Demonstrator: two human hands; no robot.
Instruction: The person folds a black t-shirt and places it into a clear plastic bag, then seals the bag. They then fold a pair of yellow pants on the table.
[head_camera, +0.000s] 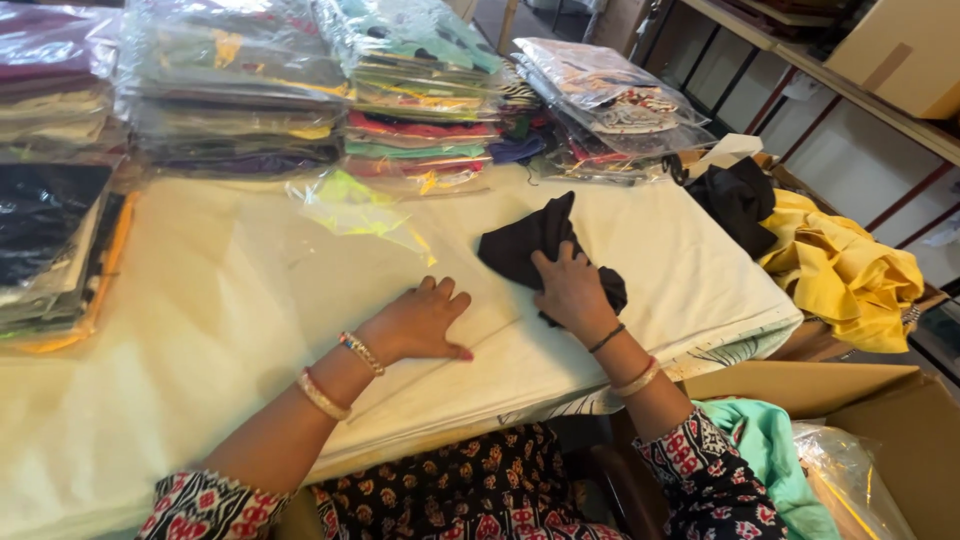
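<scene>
The black cloth (540, 248) lies bunched up on the white-covered surface (230, 300), a bit toward the right side of it. The right hand (572, 292) sits on the near part of the black cloth, and its grip is curled and pinching a fold of it. The left hand (420, 322) rests flat on the surface, just to the left of the black cloth and not touching it. Its fingers are spread out and hold nothing.

I think a few things could go wrong here. Only one hand has the black cloth, so if it is tugged, the cloth could stay in a lump and get more wrinkles. The cover under the black cloth looks loose and creased, so a hard pull could drag it along too.

A clear plastic bag (360, 208) lies behind the black cloth and to its left. A quick sweep of the cloth could knock the bag away. Behind that, the stacks of bagged clothes (420, 90) stand tall and look slippery, so a bump could make them slide.

To the right of the black cloth, a yellow cloth (840, 268) and another dark cloth (735, 200) hang by the edge. The black cloth could get mixed up with them, or slip off into the cardboard box (880, 420) below.
</scene>
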